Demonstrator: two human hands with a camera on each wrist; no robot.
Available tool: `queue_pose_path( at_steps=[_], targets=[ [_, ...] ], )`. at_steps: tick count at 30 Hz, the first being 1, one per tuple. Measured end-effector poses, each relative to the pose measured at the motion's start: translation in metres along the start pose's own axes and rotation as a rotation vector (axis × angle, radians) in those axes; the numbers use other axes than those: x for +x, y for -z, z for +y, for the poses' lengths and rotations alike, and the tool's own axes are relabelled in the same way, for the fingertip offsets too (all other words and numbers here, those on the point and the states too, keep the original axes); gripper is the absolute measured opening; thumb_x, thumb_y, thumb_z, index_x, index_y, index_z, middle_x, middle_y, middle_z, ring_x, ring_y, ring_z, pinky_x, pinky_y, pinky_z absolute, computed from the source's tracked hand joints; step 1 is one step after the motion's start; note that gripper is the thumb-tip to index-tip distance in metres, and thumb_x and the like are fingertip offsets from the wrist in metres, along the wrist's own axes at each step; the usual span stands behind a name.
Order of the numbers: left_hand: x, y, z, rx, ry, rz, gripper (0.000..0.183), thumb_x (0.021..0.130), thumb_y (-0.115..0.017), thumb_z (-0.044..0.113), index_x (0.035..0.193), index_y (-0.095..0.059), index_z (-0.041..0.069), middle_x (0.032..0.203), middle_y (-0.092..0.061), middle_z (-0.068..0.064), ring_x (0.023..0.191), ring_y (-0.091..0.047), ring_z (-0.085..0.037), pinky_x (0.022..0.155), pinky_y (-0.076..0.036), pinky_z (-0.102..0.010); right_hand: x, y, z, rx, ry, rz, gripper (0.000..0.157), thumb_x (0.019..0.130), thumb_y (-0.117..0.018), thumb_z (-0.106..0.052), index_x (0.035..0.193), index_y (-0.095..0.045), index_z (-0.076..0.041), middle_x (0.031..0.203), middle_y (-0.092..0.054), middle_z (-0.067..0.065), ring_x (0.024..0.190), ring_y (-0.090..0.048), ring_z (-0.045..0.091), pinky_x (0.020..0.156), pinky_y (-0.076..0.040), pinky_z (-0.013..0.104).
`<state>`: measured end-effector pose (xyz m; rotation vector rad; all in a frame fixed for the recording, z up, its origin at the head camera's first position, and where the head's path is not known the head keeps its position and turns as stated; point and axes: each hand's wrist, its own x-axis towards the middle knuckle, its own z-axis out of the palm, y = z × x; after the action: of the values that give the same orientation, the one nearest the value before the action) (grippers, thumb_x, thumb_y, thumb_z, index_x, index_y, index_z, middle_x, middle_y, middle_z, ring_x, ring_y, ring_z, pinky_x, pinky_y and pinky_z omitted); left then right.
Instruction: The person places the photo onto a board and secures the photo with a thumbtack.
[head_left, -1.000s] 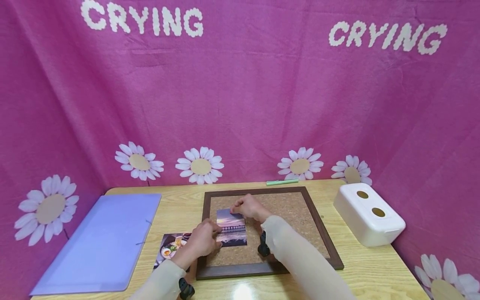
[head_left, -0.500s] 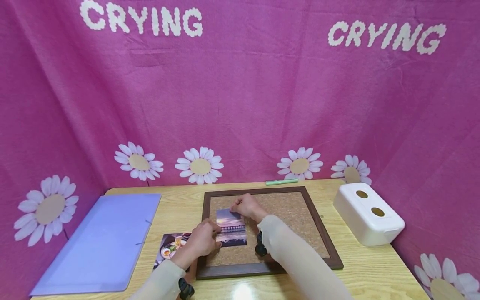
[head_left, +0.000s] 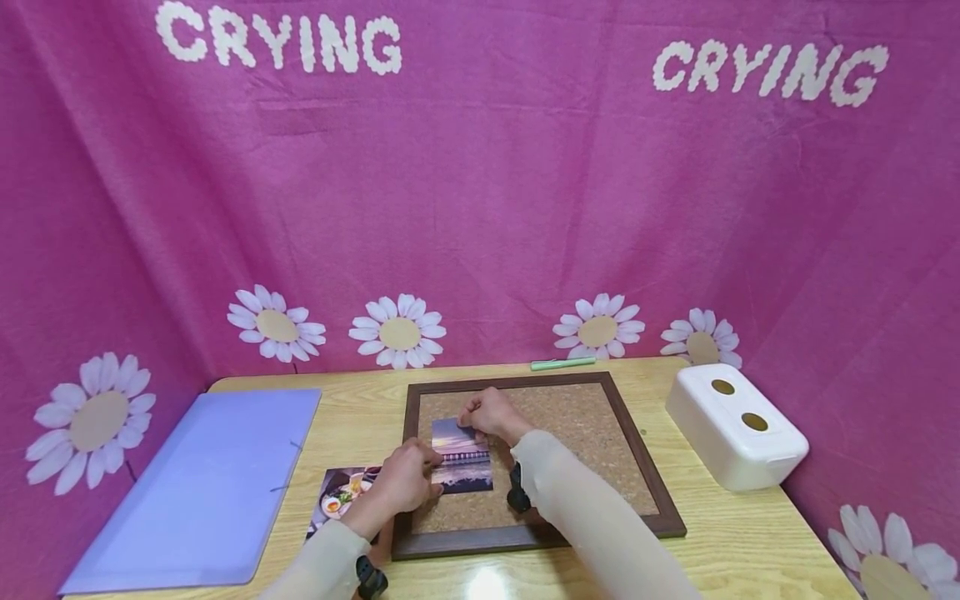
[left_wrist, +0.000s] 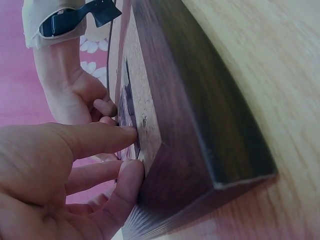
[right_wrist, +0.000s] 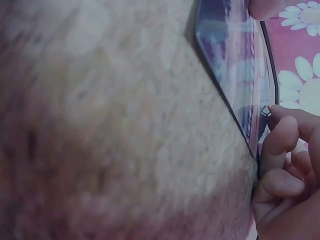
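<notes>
A photo of a purple sunset sky over water (head_left: 465, 477) lies on the left part of a cork board (head_left: 577, 442) with a dark brown wooden frame. My left hand (head_left: 407, 477) rests on the photo's left side. In the left wrist view its straight index finger (left_wrist: 112, 137) presses the print, with the thumb (left_wrist: 129, 182) beside the frame. At the photo's top edge, my right hand (head_left: 495, 415) has curled fingers. A small clear thing like a pushpin (right_wrist: 266, 112) shows at its fingertips in the right wrist view, mostly hidden by them.
A photo of a ramen bowl (head_left: 333, 502) lies left of the board, partly under the left forearm. Farther left is a lilac folder (head_left: 202, 492). A white box with two round holes (head_left: 738, 446) stands at the right. Behind the board lies a green pen-like stick (head_left: 562, 364).
Both hands keep their places on the photo. The right wrist and forearm have shifted slightly left; the photo stays where it was on the board.
</notes>
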<state>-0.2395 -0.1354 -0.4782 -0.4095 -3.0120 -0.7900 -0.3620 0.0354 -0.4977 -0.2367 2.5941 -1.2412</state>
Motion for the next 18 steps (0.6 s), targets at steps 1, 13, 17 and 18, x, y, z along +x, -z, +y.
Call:
queue_pose_path(
  at_steps=[1,13,17,18],
  targets=[
    [-0.0002,0.0002,0.0004,-0.001,-0.001,0.001,0.039,0.074,-0.086,0.009,0.11,-0.074,-0.001,0.105,-0.064,-0.013,0.097,-0.064,-0.028,0.088,-0.055,-0.045,0.0004,-0.0001,0.0002,0.009,-0.004,0.002,0.007,0.087,-0.074,-0.014,0.082,-0.075,-0.01,0.053,-0.055,-0.005,0.043,-0.049,0.004,0.042,-0.039,0.017],
    [0.001,-0.0008,0.0,-0.014,0.009,0.012,0.039,0.073,-0.087,0.008,0.109,-0.074,-0.002,0.105,-0.065,-0.014,0.095,-0.063,-0.027,0.086,-0.055,-0.045,-0.0026,-0.0002,0.0027,0.154,-0.056,0.009,0.006,0.088,-0.074,-0.01,0.083,-0.073,-0.006,0.068,-0.064,-0.001,0.048,-0.056,0.005,0.053,-0.046,0.018],
    [0.0022,-0.0018,-0.0014,-0.015,0.029,0.007,0.041,0.073,-0.087,0.009,0.111,-0.074,-0.001,0.105,-0.064,-0.013,0.092,-0.062,-0.024,0.084,-0.055,-0.043,-0.002,0.0006,0.0027,0.134,-0.06,0.009,0.007,0.087,-0.075,-0.012,0.082,-0.073,-0.008,0.066,-0.065,-0.001,0.048,-0.057,0.006,0.055,-0.047,0.019],
    [0.0023,-0.0017,-0.0015,-0.015,0.029,0.006,0.041,0.073,-0.087,0.009,0.111,-0.074,-0.001,0.105,-0.064,-0.013,0.092,-0.061,-0.024,0.083,-0.055,-0.043,-0.002,0.0006,0.0026,0.131,-0.061,0.005,0.007,0.087,-0.075,-0.011,0.082,-0.073,-0.008,0.066,-0.065,-0.001,0.048,-0.057,0.006,0.055,-0.048,0.019]
  ],
)
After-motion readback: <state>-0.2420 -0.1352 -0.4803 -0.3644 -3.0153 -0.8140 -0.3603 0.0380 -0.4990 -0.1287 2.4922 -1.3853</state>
